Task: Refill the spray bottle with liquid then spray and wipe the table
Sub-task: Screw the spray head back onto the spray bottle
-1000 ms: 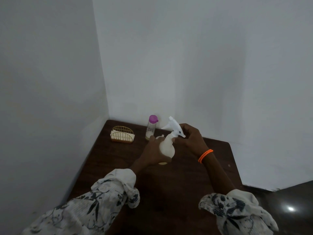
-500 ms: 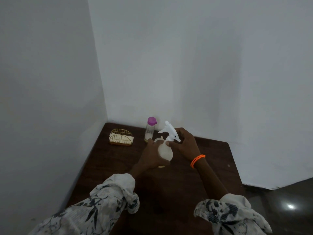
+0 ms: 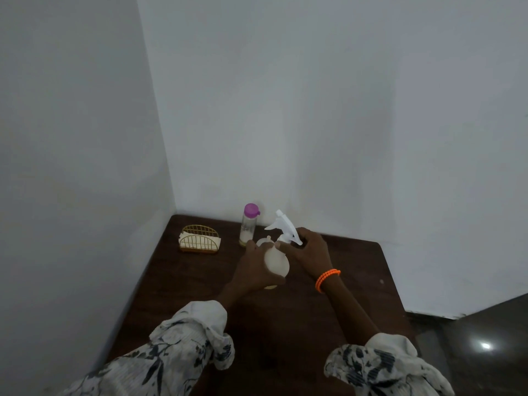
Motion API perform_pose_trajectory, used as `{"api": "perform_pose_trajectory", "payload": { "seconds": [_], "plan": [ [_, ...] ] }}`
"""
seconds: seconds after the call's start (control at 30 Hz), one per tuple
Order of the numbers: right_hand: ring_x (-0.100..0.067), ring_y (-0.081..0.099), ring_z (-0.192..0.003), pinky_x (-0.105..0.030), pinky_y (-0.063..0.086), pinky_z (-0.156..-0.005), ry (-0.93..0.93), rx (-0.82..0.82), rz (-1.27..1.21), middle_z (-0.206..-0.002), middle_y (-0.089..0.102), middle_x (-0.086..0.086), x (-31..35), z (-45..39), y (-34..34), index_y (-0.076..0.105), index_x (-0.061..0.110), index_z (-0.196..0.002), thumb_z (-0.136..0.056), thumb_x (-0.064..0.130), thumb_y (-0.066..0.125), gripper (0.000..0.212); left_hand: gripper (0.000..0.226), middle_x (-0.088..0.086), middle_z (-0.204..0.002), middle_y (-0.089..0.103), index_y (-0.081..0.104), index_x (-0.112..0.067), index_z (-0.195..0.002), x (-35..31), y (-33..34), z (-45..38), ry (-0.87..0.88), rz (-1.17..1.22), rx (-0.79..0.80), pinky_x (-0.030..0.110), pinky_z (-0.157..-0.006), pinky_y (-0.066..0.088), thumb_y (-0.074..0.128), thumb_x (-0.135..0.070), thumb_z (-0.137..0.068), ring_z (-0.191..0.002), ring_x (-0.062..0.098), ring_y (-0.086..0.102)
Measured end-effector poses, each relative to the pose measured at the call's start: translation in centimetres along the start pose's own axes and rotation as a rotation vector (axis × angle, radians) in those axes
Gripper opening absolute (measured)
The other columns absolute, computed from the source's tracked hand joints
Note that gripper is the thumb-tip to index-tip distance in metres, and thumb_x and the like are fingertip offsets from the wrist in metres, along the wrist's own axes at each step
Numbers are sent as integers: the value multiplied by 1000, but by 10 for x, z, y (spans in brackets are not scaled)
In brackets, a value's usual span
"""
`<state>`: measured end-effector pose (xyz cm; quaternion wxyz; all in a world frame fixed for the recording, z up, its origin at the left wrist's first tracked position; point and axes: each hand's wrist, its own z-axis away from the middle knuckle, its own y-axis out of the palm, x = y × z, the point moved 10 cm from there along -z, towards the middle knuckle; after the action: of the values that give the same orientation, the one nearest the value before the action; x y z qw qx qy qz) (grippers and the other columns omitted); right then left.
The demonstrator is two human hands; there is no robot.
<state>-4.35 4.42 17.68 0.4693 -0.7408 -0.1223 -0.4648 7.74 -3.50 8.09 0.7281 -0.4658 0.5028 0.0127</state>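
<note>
1. While the person stands over the dark brown wooden table (image 3: 200,284), both bare hands meet on the pale, round-bellied plastic spray bottle (image 3: 276,262) near the table's middle.
2. The left hand (image 3: 255,271) is wrapped round the bottle's belly from the left, fingers closed on it, and the bottle's base seems to rest on the table, though the hand hides most of it.
3. The right hand (image 3: 307,252) is closed about the bottle's neck, just under the white plastic trigger head (image 3: 283,225), which sits on top of the bottle and tilts back and to the left.
4. Whether the trigger head is screwed fully home I cannot tell; the fingers cover the collar.
5. An orange beaded bracelet (image 3: 327,279) circles the right wrist, to the right of the bottle.
6. Behind the bottle and slightly to its left, near the wall, stands a slim clear refill bottle with a purple cap (image 3: 249,224), upright, with a little pale liquid in its bottom.
7. Further left of the spray bottle, well apart from it, sits a gold wire napkin holder (image 3: 199,240) holding white paper napkins (image 3: 183,237).
8. Loose white sleeves with a dark floral print (image 3: 183,347) cover both forearms on the near side of the bottle.
</note>
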Motion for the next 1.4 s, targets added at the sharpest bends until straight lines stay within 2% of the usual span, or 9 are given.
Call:
{"api": "perform_pose_trajectory", "payload": {
  "seconds": [0.2,0.37,0.6,0.77,0.9,1.07,1.17,1.3,1.4],
  "plan": [
    [-5,67,-84,-23,55,-74,15,30,-35,-90,72,8,-7,5,5,71,24,-99,-72,34,86,32,112,3,-137,36,37,-27,-148,-1,2,1,-10,10,-7,34,-95,52,91,-55,-54,-122,21,49],
    [-10,62,-72,-20,49,-62,19,-56,44,-78,67,3,-6,7,0,65,16,-86,-69,42,87,39,109,4,-139,34,39,-31,-146,-1,3,3,-7,22,-4,36,-99,51,92,-52,-53,-124,21,47],
    [-3,68,-84,-19,52,-73,30,-32,-81,-89,74,8,-12,12,6,73,23,-96,-74,31,85,27,109,5,-147,31,37,-30,-148,-1,4,5,-16,32,-3,38,-103,49,93,-51,-57,-131,23,43],
    [-11,65,-73,-26,53,-65,53,-35,-35,-78,70,2,-15,10,1,67,18,-82,-61,54,89,47,106,4,-148,31,39,-31,-146,-2,3,8,-12,56,-17,34,-100,47,93,-48,-56,-131,21,43],
    [-8,68,-88,-33,59,-80,93,129,-87,-96,71,6,-14,4,0,65,27,-100,-60,53,90,54,111,0,-142,35,36,-31,-147,-4,4,10,-1,72,31,39,-102,51,92,-52,-54,-129,20,44],
    [-12,58,-127,-33,54,-98,90,518,-398,-144,54,4,7,0,12,34,27,-151,-66,52,84,102,109,-8,-139,34,32,-26,-148,-14,13,12,86,66,196,26,-99,44,93,-45,-60,-130,12,39],
    [-19,54,-133,-41,45,-109,217,607,-689,-148,52,-3,12,9,23,47,24,-147,-75,67,71,87,108,-13,-136,34,28,-25,-148,-26,18,17,135,51,301,26,-100,43,94,-36,-63,-130,9,40],
    [-39,58,-122,-52,45,-107,314,650,-864,-129,61,-25,13,8,40,56,1,-135,-92,64,53,77,110,-21,-135,27,21,-31,-151,-37,25,21,181,72,374,19,-96,36,92,-27,-68,-123,1,34],
    [-34,66,-93,-46,54,-90,250,429,-757,-91,65,-23,11,-3,22,63,-9,-112,-86,62,59,76,102,-25,-126,35,29,-30,-146,-31,25,21,137,117,339,11,-88,38,93,-26,-67,-119,-1,42]
  ]
}}
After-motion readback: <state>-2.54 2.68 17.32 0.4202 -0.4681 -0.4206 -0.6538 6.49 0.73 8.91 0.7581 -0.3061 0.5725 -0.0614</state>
